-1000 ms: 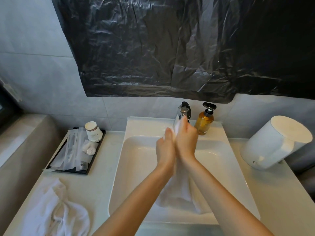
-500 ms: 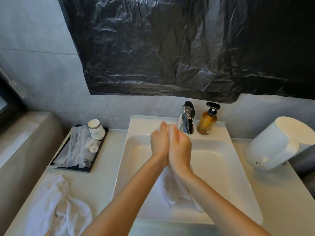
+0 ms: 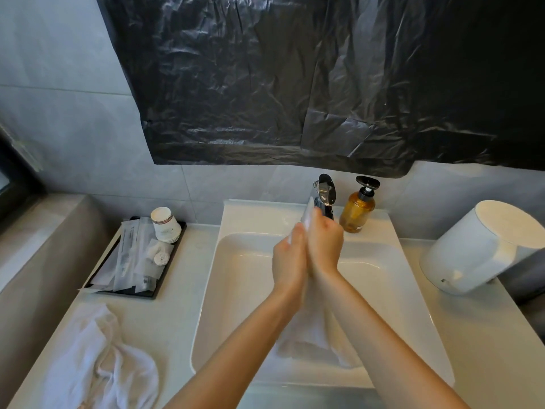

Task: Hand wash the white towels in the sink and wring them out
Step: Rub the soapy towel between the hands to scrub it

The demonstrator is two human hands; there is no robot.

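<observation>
A white towel (image 3: 306,335) hangs down into the white sink (image 3: 244,290), pressed between my two palms. My left hand (image 3: 289,261) and my right hand (image 3: 324,246) are held flat against each other above the basin, just in front of the chrome tap (image 3: 326,196). A small tip of the towel sticks out above my fingertips. The towel's lower end bunches on the sink floor between my forearms. A second white towel (image 3: 97,361) lies crumpled on the counter at the lower left.
An amber soap pump bottle (image 3: 356,211) stands right of the tap. A black tray (image 3: 132,290) with sachets and a paper cup (image 3: 165,224) sits on the left counter. A white cylindrical appliance (image 3: 477,246) lies at the right. Black plastic sheeting (image 3: 295,84) covers the wall.
My pressed hands have slid against each other: the right hand has moved forward toward the tap and the left back. The towel stays between them.
</observation>
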